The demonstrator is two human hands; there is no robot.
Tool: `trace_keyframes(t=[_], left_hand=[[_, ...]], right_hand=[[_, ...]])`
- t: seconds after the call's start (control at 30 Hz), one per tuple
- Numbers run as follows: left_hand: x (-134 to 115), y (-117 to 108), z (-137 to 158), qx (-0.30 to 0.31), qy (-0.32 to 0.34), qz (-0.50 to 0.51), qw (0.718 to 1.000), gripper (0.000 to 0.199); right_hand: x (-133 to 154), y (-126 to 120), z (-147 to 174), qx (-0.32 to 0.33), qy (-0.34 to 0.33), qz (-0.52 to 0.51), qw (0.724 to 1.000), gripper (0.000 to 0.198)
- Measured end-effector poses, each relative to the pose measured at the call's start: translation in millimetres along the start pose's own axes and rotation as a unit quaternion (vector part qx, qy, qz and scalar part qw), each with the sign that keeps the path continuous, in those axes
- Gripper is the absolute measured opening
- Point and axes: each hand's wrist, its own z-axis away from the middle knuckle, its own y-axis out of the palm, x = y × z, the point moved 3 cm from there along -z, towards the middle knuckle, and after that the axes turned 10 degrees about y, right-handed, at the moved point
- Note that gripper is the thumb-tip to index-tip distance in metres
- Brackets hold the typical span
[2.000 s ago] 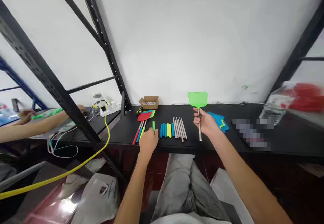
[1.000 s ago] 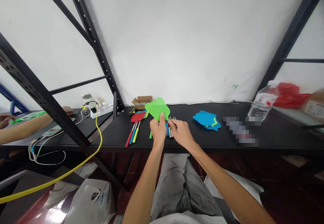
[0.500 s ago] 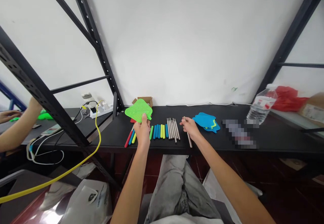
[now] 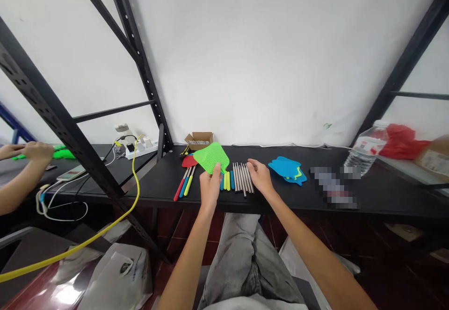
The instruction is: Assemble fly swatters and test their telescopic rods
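My left hand (image 4: pixel 209 189) pinches a green perforated fly swatter head (image 4: pixel 212 158) by its lower end, holding it above the table. My right hand (image 4: pixel 260 175) is closed, with its fingertips at the upper end of the rightmost metal rod (image 4: pixel 250 183). That rod lies against a row of several metal rods (image 4: pixel 240 177). Yellow handles (image 4: pixel 226 181) and blue handles (image 4: pixel 232 180) lie just left of the rods; others are hidden behind my left hand. Right of my right hand sits a pile of blue swatter heads (image 4: pixel 283 168) with a yellow-green one showing.
Swatters with red (image 4: pixel 179 191), blue and yellow handles lie at left on the black table (image 4: pixel 315 153), before an open cardboard box (image 4: pixel 199 138). A water bottle (image 4: pixel 366 148) and red bag (image 4: pixel 401 139) stand at right. A yellow cable (image 4: pixel 137 183) crosses at left, near another person's hands (image 4: pixel 38 152).
My right hand has brought the metal rod left, beside the row of rods. The green swatter head in my left hand has moved right, uncovering the red swatter and the box.
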Motion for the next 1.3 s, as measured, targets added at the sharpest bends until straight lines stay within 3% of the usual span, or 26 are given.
trace_keyframes(t=[0.1,0.17,0.27,0.37,0.47,0.53,0.63,0.77,1.03,1.2,1.3], left_hand=[[5.7,21.5,8.3,0.111,0.01,-0.006,0.994,0.051],[5.1,30.8,12.4,0.172,0.031,-0.038,0.984,0.052],[-3.0,23.0,10.3,0.202,0.086,-0.126,0.967,0.048],[-9.4,-16.3,-2.9,0.141,0.103,-0.272,0.946,0.041],[-4.6,-64.8,-16.6,0.098,0.06,-0.492,0.863,0.034],[3.1,-87.8,-21.5,0.099,0.029,-0.596,0.796,0.035],[16.2,-99.3,-22.7,0.148,-0.005,-0.649,0.746,0.034],[21.5,-92.7,-22.6,0.152,-0.009,-0.67,0.726,0.033],[18.4,-83.3,-23.9,0.169,-0.026,-0.694,0.7,0.035],[13.9,-80.8,-23.6,0.185,-0.038,-0.68,0.708,0.036],[6.0,-78.1,-22.7,0.186,-0.037,-0.662,0.725,0.04]], right_hand=[[16.2,2.1,11.1,0.123,0.047,-0.177,0.975,0.054],[19.7,-3.8,12.3,0.142,0.047,-0.216,0.965,0.062],[6.9,-33.6,-0.1,0.074,0.035,-0.174,0.981,0.058],[-19.3,-84.3,-21.0,-0.068,0.038,-0.04,0.996,0.049],[-43.1,-128.6,-35.1,-0.177,0.053,0.17,0.968,0.035],[-56.6,-143.3,-37.8,-0.195,0.085,0.267,0.94,0.03],[-70.1,-145.9,-34.3,-0.2,0.105,0.353,0.908,0.031],[-78.3,-136.7,-28.6,-0.196,0.085,0.401,0.891,0.033],[-63.0,-131.2,-27.6,-0.213,0.016,0.354,0.91,0.03],[-39.2,-116.2,-18.7,-0.229,-0.027,0.309,0.923,0.031],[-20.8,-96.6,-10.9,-0.198,-0.076,0.275,0.938,0.031]])
